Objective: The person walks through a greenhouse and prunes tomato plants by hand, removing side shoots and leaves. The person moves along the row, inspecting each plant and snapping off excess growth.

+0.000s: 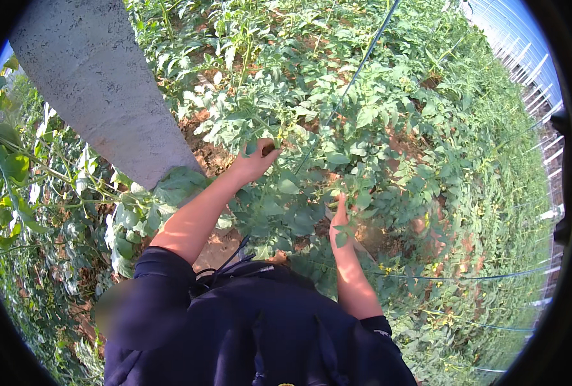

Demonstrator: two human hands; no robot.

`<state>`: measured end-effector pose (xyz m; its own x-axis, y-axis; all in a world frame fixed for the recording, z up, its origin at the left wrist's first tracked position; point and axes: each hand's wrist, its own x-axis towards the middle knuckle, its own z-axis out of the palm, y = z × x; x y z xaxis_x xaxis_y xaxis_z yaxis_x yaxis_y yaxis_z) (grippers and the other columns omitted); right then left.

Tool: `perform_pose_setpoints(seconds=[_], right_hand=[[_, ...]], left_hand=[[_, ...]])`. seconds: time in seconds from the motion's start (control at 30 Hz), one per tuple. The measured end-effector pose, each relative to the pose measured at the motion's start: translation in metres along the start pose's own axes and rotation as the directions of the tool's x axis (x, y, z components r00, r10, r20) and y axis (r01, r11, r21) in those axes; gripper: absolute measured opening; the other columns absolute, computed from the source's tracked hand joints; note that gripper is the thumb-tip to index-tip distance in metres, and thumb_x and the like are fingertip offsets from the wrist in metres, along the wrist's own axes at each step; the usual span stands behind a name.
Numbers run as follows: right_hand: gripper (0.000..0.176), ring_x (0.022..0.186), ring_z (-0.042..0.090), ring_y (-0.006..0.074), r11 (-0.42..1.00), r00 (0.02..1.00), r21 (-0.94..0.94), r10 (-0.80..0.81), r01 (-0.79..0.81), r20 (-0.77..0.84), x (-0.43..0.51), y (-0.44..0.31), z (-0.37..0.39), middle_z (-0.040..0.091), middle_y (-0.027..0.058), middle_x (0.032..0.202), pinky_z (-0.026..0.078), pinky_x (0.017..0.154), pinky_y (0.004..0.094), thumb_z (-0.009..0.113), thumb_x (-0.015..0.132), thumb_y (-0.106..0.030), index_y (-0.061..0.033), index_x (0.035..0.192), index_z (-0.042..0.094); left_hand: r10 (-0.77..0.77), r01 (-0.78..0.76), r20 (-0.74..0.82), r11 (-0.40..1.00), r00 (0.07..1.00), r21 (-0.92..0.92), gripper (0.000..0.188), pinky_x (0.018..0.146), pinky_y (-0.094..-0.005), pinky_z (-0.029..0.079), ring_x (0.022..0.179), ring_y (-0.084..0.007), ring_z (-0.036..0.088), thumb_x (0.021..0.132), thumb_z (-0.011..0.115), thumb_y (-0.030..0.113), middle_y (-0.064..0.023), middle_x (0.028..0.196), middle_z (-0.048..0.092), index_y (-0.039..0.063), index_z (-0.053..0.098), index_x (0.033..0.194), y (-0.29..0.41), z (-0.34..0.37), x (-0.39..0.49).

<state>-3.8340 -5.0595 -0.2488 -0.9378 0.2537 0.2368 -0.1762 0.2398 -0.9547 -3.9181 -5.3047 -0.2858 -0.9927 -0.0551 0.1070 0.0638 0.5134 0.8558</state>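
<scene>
My left hand [257, 161] is curled at the upper shoot of a leafy plant [288, 183] that looks like a tomato plant. Its thumb and forefinger close on the stem, just below small yellow flowers [282, 131]. Lower and to the right, my right hand [340, 222] reaches up among the leaves with its thumb side visible. Foliage covers most of its fingers, so whether they grip a stem cannot be made out. A dark blue twine [346, 89] slants down from the top and ends out of sight in the leaves between both hands.
A thick concrete post [107, 91] leans in from the upper left, close to my left forearm. Broad-leaved vines [136, 212] grow beside it. Thin lines [464, 278] cross the plants at right. Rows of white poles [532, 70] stand at the far right.
</scene>
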Motion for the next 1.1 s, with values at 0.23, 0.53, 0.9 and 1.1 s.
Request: perform_pose_setpoints(seconds=[0.23, 0.53, 0.9, 1.1], right_hand=[[0.021, 0.088, 0.057, 0.0152, 0.927, 0.921, 0.363, -0.060, -0.091, 0.385, 0.075, -0.037, 0.012, 0.061, 0.0063, 0.101, 0.044, 0.077, 0.0292, 0.055, 0.094, -0.014, -0.0047, 0.112, 0.057], [0.034, 0.104, 0.056, 0.0265, 0.983, 0.831, 0.176, -0.053, -0.054, 0.554, 0.063, -0.051, -0.017, 0.059, 0.0127, 0.113, 0.045, 0.084, 0.0346, 0.058, 0.081, -0.003, -0.0060, 0.114, 0.056], [0.051, 0.117, 0.048, 0.0374, 0.776, 0.466, -0.170, -0.175, 0.607, 0.867, 0.068, -0.165, 0.000, 0.047, 0.0210, 0.129, 0.043, 0.095, 0.0411, 0.063, 0.072, 0.004, -0.0037, 0.121, 0.053], [0.022, 0.084, 0.057, 0.0307, 0.908, 0.447, 0.000, -0.206, 0.419, 0.870, 0.133, -0.164, -0.009, 0.061, 0.0169, 0.087, 0.047, 0.073, 0.0376, 0.062, 0.078, -0.002, 0.0034, 0.099, 0.059]], left_hand=[[-0.004, 0.051, 0.222, 0.978, 0.975, -0.204, 0.038, 0.080, -0.0291, 0.049, 0.081, -0.0118, 0.058, 0.090, 0.063, 0.033, -0.0062, 0.100, 0.066, 0.005, 0.059, 0.116, 0.043, 0.011, -0.006], [-0.052, 0.087, 0.228, 0.986, 0.972, -0.145, 0.029, 0.078, -0.0339, 0.052, 0.086, -0.0168, 0.065, 0.086, 0.068, 0.023, -0.0089, 0.098, 0.069, 0.002, 0.064, 0.105, 0.070, 0.029, -0.005], [0.225, 0.287, 0.562, 0.677, 0.796, -0.678, 0.034, 0.075, -0.0247, 0.047, 0.090, -0.0130, 0.057, 0.085, 0.062, 0.012, -0.0045, 0.102, 0.059, 0.005, 0.053, 0.118, 0.059, 0.038, -0.009], [0.433, -0.257, 0.678, 0.901, 0.595, -0.349, 0.033, 0.065, -0.0378, 0.046, 0.078, -0.0210, 0.062, 0.086, 0.052, 0.016, -0.0080, 0.088, 0.064, -0.001, 0.057, 0.114, 0.085, 0.022, -0.022]])
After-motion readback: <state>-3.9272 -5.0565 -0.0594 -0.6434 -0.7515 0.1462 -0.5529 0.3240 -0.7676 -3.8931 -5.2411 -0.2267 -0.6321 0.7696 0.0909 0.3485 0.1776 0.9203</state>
